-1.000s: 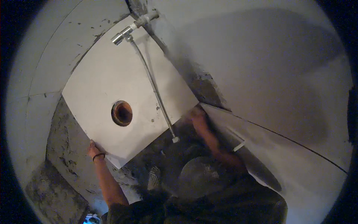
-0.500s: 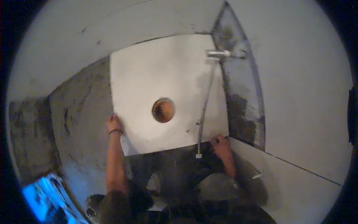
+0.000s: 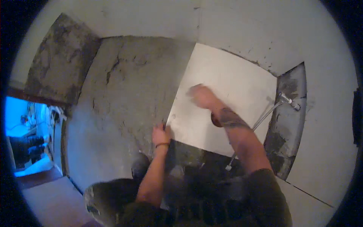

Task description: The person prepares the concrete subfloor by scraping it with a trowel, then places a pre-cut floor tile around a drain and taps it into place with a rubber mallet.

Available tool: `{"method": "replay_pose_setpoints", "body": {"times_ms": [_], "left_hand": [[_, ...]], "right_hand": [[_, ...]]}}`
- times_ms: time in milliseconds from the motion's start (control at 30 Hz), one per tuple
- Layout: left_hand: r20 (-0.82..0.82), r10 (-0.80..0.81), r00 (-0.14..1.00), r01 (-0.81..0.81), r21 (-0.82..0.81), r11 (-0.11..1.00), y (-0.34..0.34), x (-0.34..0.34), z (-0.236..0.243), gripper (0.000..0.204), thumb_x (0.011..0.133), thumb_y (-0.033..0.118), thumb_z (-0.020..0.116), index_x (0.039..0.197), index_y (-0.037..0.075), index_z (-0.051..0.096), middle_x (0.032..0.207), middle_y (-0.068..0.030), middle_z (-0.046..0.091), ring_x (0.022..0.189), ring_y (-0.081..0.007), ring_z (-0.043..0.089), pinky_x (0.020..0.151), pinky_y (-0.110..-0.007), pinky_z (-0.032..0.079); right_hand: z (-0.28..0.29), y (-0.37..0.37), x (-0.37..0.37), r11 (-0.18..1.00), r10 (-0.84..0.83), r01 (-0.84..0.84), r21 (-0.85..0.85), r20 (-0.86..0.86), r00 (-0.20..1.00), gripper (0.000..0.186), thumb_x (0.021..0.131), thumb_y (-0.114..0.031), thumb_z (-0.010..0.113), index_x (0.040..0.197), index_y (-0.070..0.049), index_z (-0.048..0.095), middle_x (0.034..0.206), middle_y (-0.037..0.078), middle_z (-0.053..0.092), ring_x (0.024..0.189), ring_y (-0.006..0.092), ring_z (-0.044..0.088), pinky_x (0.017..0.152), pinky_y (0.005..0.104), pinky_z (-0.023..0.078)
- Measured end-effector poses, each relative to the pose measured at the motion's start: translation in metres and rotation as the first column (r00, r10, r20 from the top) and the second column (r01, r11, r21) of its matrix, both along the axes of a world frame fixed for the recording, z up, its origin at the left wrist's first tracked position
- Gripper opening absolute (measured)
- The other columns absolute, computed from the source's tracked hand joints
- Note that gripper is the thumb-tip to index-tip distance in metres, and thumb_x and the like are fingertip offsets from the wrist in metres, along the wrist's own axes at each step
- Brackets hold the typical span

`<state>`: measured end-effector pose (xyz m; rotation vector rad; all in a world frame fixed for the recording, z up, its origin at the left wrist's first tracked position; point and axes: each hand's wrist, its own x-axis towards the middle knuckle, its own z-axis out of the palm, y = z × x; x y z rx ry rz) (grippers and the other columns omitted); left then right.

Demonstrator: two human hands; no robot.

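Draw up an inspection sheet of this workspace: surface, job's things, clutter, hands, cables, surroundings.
Surface: rough grey base, marked by cracks or ridges.
Job's things: white tile with a round hole, partly hidden.
Clutter: indistinct items in the blue-lit opening at left.
Hands: left hand at the tile's near left corner; right hand over the tile, blurred, contact unclear.
Cables: nothing seen for certain; a flexible hose runs from the valve.
Surroundings: pale walls.

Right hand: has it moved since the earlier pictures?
Yes. Judged against the round hole, the right hand has gone from the near right corner of the white panel to over it, past the hole toward its left edge.
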<state>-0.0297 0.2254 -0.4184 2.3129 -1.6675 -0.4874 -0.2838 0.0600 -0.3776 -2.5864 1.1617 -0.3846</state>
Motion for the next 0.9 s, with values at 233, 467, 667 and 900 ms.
{"method": "replay_pose_setpoints", "body": {"times_ms": [233, 467, 667, 900], "left_hand": [[-0.244, 0.072, 0.967, -0.015, 0.229, 0.973, 0.023, 0.023, 0.006, 0.035, 0.079, 0.030, 0.065, 0.105, 0.006, 0.066, 0.102, -0.0212, 0.063, 0.099, -0.0392, 0.058, 0.083, -0.047, 0.048], [-0.075, -0.153, 0.985, 0.146, -0.093, 0.985, 0.028, 0.035, -0.022, 0.025, 0.077, 0.022, 0.065, 0.087, -0.001, 0.064, 0.087, -0.0233, 0.062, 0.082, -0.0404, 0.057, 0.072, -0.048, 0.044], [-0.006, -0.131, 0.991, 0.130, -0.059, 0.990, 0.030, 0.026, -0.021, 0.022, 0.074, 0.018, 0.065, 0.084, -0.001, 0.062, 0.090, -0.0270, 0.056, 0.082, -0.0416, 0.055, 0.075, -0.048, 0.045], [0.024, -0.091, 0.996, 0.091, -0.008, 0.996, 0.026, 0.023, -0.032, 0.019, 0.074, 0.017, 0.062, 0.079, -0.001, 0.063, 0.085, -0.0253, 0.058, 0.082, -0.0423, 0.056, 0.073, -0.047, 0.047]], "right_hand": [[-0.003, -0.010, 0.081, 0.991, 0.112, -0.121, -0.050, -0.159, 0.981, 0.017, 0.073, -0.019, 0.062, 0.086, -0.011, 0.071, 0.094, 0.010, 0.065, 0.093, 0.0304, 0.061, 0.080, 0.0455, 0.049], [-0.032, -0.023, 0.103, 0.996, 0.047, -0.055, -0.074, -0.108, 0.993, 0.024, 0.075, -0.035, 0.063, 0.074, -0.012, 0.070, 0.086, 0.007, 0.065, 0.092, 0.0273, 0.060, 0.076, 0.0451, 0.048], [-0.021, -0.007, 0.091, 0.995, -0.088, 0.087, -0.047, -0.015, 0.996, 0.024, 0.076, -0.037, 0.063, 0.077, -0.014, 0.070, 0.086, 0.004, 0.063, 0.094, 0.0250, 0.059, 0.075, 0.0465, 0.048], [-0.028, -0.002, 0.097, 0.977, -0.154, 0.166, -0.133, 0.099, 0.983, 0.028, 0.078, -0.041, 0.062, 0.086, -0.016, 0.070, 0.092, 0.004, 0.062, 0.097, 0.0277, 0.057, 0.079, 0.0512, 0.045]]}}
